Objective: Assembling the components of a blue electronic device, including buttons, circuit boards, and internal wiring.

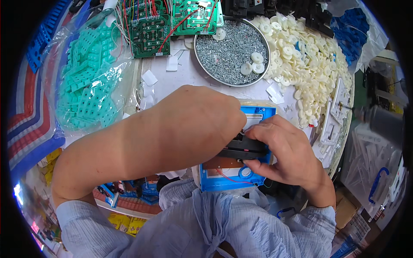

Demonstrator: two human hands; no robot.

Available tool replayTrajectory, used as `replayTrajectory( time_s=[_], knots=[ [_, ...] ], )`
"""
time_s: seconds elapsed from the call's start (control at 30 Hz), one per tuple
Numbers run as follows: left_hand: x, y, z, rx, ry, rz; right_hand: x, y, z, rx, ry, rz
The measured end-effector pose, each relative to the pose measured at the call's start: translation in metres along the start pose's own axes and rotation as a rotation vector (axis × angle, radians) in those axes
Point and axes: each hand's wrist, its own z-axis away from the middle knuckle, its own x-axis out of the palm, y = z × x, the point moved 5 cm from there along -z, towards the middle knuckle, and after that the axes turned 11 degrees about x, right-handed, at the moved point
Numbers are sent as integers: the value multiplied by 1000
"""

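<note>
A blue plastic housing (228,185) lies at the table's near edge, close to my lap. Inside it sits a long black plastic part (244,150), beside a brown circuit board (221,163) with thin red wires. My right hand (287,150) pinches the right end of the black part, thumb below and fingers above. My left hand (206,118) reaches across from the left, curled closed over the housing's upper left. The back of that hand hides its fingertips and whatever they hold.
Beyond my hands stands a round metal tray (195,56) of small screws. Cream plastic discs (301,64) are heaped to its right. Green circuit boards (150,34) with wires lie far left of it, near a clear bag of turquoise plastic parts (88,81).
</note>
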Motion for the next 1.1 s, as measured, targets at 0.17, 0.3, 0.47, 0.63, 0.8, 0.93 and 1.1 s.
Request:
replayTrajectory(
  time_s=[0.17, 0.3, 0.47, 0.63, 0.8, 0.93, 1.1],
  knots=[
    [-1, 1, -2, -8, -63, 1, 0, -2, -1, -20, 28, 16],
    [-1, 3, 1, 87, -19, 2, -1, -5, -2, -38, 54, 35],
    [-5, 10, 0, 32, -52, 22, -1, -6, -3, -37, 37, 48],
    [-7, 12, 1, -31, -142, 60, 1, -7, -2, -55, 59, 54],
    [-7, 18, -5, 28, -148, -3, 1, -8, -2, -56, 43, 99],
    [-5, 25, -14, 19, -264, -138, 0, -10, -2, -52, -15, 122],
    [-8, 24, -14, 37, -233, -97, 0, -11, -2, -55, -35, 157]
  ],
)
